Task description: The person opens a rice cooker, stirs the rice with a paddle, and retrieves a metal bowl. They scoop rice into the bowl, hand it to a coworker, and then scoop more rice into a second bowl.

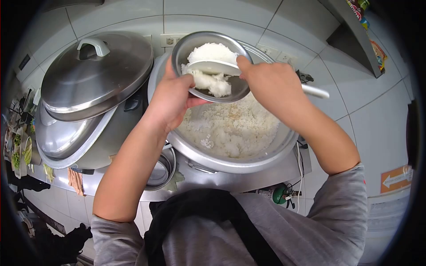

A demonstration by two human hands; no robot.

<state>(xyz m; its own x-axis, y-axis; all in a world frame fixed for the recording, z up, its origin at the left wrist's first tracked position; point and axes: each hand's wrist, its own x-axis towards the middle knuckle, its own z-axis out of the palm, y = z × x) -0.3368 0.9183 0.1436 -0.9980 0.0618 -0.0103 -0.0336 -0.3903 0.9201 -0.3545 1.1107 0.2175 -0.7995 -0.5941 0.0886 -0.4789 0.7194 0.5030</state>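
My left hand [171, 99] grips a round metal bowl [241, 91] by its near left side, thumb over the rim. The bowl is tilted toward me and contains lumps of white rice [214, 52]. In my right hand [271, 82] is a white rice paddle [213, 67], its blade inside the bowl against the rice and its handle sticking out to the right. Directly beneath is a large rice pot [230, 166] with plenty of cooked rice [237, 128]; my hands and the bowl hide its far part.
At left, a big metal lid [97, 75] leans on a second cooker [95, 146]. Small stacked metal bowls [159, 173] sit by the pot on the steel counter [204, 181]. A white cord [300, 173] hangs at right. A shelf [355, 40] juts out upper right.
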